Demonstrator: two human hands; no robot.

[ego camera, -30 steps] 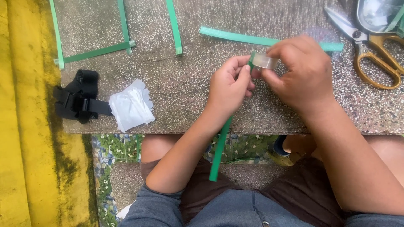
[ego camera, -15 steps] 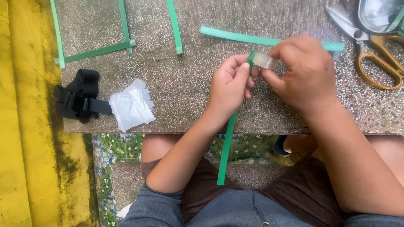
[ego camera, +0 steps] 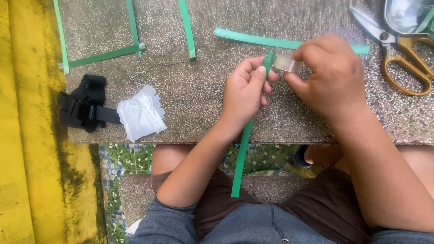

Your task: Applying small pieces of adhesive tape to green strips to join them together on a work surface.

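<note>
My left hand (ego camera: 246,92) grips a long green plastic strip (ego camera: 242,158) near its top end; the strip hangs down past the stone slab's edge toward my lap. My right hand (ego camera: 332,74) pinches a small piece of clear tape (ego camera: 288,63) that touches the strip's upper end. Both hands hover just above the speckled stone slab (ego camera: 194,104). Another green strip (ego camera: 262,39) lies flat on the slab behind my hands, its right part hidden by my right hand.
Gold-handled scissors (ego camera: 400,49) lie at the far right beside a clear tape roll (ego camera: 407,13). Several green strips (ego camera: 104,55) lie at the back left. A black strap buckle (ego camera: 83,107) and a crumpled white wrapper (ego camera: 141,113) sit near the slab's front left edge.
The hanging green strip has shifted slightly rightward and down. Both hands stay in nearly the same place with the tape at the strip's end.
</note>
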